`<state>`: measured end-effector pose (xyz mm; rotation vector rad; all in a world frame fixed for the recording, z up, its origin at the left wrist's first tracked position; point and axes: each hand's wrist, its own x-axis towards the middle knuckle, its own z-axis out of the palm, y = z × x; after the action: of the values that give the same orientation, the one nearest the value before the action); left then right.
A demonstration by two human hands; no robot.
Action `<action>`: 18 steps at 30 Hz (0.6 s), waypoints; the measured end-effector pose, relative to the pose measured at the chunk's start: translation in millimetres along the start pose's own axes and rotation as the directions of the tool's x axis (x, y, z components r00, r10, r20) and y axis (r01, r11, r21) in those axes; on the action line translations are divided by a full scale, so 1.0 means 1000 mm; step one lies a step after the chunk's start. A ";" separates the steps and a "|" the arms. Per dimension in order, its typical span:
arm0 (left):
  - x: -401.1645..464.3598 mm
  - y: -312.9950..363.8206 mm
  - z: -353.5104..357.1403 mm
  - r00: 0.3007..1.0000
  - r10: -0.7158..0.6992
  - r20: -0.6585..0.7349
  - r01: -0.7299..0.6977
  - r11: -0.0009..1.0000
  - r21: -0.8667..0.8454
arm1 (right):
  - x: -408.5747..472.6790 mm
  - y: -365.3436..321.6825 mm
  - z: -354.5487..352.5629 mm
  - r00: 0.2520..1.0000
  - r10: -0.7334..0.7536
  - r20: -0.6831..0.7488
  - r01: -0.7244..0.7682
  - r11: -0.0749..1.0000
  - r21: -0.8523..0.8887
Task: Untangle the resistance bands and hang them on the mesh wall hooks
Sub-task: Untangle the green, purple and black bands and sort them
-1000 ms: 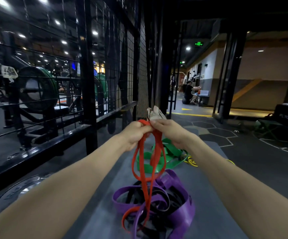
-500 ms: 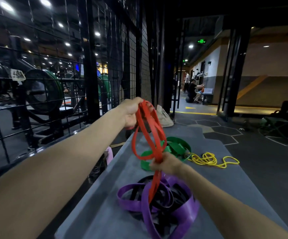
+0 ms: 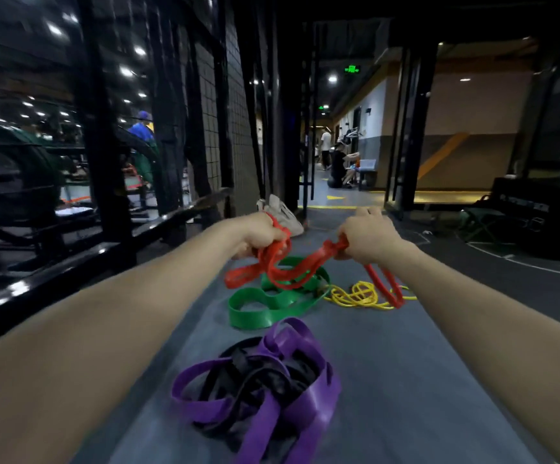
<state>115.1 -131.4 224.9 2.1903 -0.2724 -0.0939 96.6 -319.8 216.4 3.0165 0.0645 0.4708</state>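
Left hand [image 3: 260, 234] and right hand [image 3: 367, 236] each have fingers clamped on the red band [image 3: 292, 266], spread apart above the green band [image 3: 272, 304], apparently to open its loops. Purple and black bands [image 3: 265, 383] lie tangled nearer than the green band, on the grey mat [image 3: 406, 380].

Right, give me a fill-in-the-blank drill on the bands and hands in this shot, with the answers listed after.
1. Both the left hand and the right hand grip the ____ band.
2. The purple band is tangled with a ____ band on the grey mat.
3. The yellow cord lies to the right of the ____ band.
4. The number of bands lifted off the mat is ____.

Missing words: red; black; green; one
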 end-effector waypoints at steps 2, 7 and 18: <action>0.019 0.002 0.036 0.997 0.050 0.056 -0.058 0.989 0.139 | 0.000 0.026 0.026 0.997 0.064 0.052 -0.069 0.993 0.091; 0.064 -0.002 0.137 0.977 0.075 0.200 -0.126 0.957 0.260 | -0.013 0.096 0.092 0.947 0.312 0.073 -0.320 0.913 0.254; 0.145 -0.083 0.292 0.954 -0.217 0.208 0.186 0.969 0.162 | -0.036 0.165 0.244 0.968 0.171 0.186 -0.238 0.863 0.446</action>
<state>221.2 -347.2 -10.0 2.3450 -0.1838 -0.4516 142.2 -505.7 -10.9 3.5460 -0.1843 0.2870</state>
